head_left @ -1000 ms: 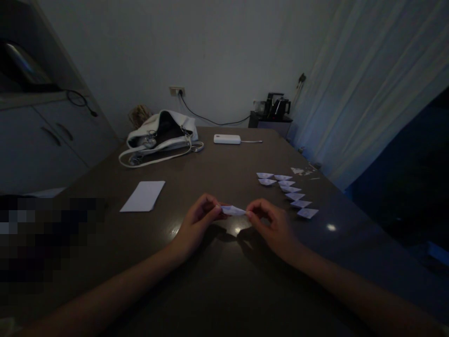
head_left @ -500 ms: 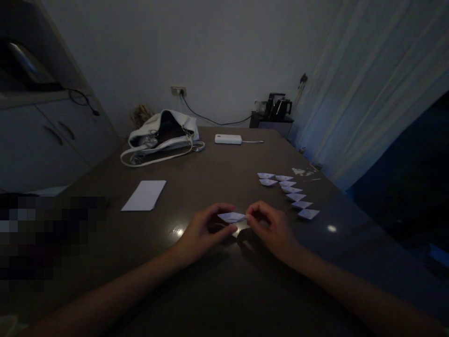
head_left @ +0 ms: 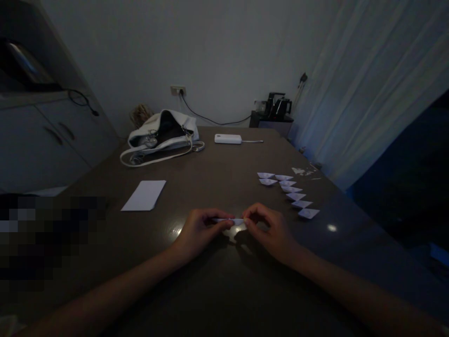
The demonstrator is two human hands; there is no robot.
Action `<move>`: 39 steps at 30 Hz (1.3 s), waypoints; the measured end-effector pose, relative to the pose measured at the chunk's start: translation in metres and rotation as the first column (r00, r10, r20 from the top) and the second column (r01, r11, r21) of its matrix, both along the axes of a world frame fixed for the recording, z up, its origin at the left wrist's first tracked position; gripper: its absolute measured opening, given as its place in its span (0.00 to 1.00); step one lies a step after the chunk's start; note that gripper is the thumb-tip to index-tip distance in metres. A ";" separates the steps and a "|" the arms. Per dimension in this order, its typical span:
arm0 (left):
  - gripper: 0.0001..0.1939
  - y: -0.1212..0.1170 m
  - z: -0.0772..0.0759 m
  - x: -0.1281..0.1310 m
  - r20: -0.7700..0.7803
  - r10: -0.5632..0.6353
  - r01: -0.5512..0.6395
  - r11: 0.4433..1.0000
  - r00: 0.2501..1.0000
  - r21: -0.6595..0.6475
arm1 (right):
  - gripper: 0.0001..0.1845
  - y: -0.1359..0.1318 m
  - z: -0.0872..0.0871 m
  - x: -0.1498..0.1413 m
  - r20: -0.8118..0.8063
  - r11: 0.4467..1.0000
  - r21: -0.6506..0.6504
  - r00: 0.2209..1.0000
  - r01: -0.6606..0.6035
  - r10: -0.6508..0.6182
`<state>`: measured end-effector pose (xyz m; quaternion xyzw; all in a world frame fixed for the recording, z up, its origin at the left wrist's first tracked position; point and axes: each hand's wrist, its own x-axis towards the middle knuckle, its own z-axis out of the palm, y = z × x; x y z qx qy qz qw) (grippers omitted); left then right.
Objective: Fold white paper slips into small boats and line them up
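Pinching a small folded white paper [head_left: 239, 222] between two grips, the person has it just above or on the worktop [head_left: 217, 290]; which of the two cannot be told. The left hand [head_left: 196, 231] has its thumb on the near side and its fingers on the far side, closed on the paper, with part of it showing between them. The right hand [head_left: 275, 234] nips the opposite end between thumb and fingertips, so the middle of the paper lies bare between the grips, seen nearly edge-on as a thin strip.

It should weigh next to nothing, so the grip need only be light. The folded layers probably make it stiffer along its length than a single sheet, yet it would likely crush, crease or spring open under a hard squeeze. Dry paper should not be very slippery, though the narrow ends give little to hold. The best purchase is probably at the pointed ends or along the layered edges, with the pads flat against the folds; pressing on the middle might flatten its shape.

To the right of the right grip and farther off lie similar folded paper boats [head_left: 309, 214], pointed at both ends. Left of the left grip and beyond it rests a paper stack [head_left: 143, 195], its sheets flat.
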<state>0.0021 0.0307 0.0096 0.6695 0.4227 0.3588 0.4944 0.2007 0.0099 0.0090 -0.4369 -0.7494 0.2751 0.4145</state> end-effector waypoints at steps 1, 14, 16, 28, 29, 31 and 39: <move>0.11 0.000 0.000 0.000 0.000 0.005 -0.005 1.000 1.000 -0.012 | 0.04 0.000 -0.001 0.000 -0.007 1.000 -0.017 1.000 -0.018 0.018; 0.11 0.001 0.001 0.000 -0.017 -0.068 0.068 0.998 0.998 0.014 | 0.11 0.001 0.000 0.000 0.039 0.969 -0.245 0.999 -0.006 0.016; 0.11 0.001 -0.001 -0.001 -0.034 -0.063 0.063 0.998 0.997 0.021 | 0.11 0.002 0.000 0.000 -0.015 0.960 -0.281 1.000 -0.017 0.014; 0.12 0.002 -0.004 0.001 0.060 -0.053 0.062 0.986 0.997 -0.157 | 0.12 0.002 -0.004 -0.002 -0.075 0.952 -0.305 0.997 -0.004 -0.020; 0.12 0.002 -0.003 0.001 0.045 -0.057 0.063 0.987 0.997 -0.150 | 0.12 0.002 -0.005 -0.002 -0.057 0.956 -0.292 0.998 0.010 -0.028; 0.12 0.003 -0.003 0.000 0.009 -0.061 0.061 0.990 0.998 -0.124 | 0.13 0.002 -0.006 -0.001 -0.026 0.959 -0.280 0.999 0.036 -0.045; 0.14 0.002 -0.004 0.000 -0.043 -0.074 0.071 0.995 0.996 -0.067 | 0.11 0.001 -0.007 -0.003 -0.088 0.946 -0.321 0.996 -0.033 0.005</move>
